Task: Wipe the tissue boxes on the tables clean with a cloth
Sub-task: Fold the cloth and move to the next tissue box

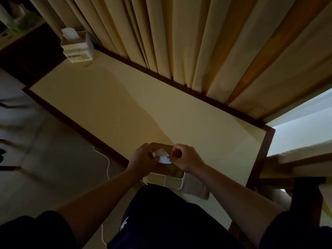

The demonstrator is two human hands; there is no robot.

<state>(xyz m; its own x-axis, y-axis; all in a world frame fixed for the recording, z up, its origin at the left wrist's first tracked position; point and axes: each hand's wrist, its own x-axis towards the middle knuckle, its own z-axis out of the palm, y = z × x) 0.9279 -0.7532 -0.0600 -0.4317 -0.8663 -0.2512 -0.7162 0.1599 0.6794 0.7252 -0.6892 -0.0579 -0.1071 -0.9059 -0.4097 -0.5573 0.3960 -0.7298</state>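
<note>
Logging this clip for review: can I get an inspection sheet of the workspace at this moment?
Surface: long cream table with dark edging.
Job's things: near tissue box under both hands; far tissue box at the other end; cloth lying beside the near box.
Clutter: nothing seen.
Hands: left hand and right hand handle the tissue; exact grip unclear.
Cables: white cable on the floor.
Surroundings: curtains behind the table; dim light.
</note>
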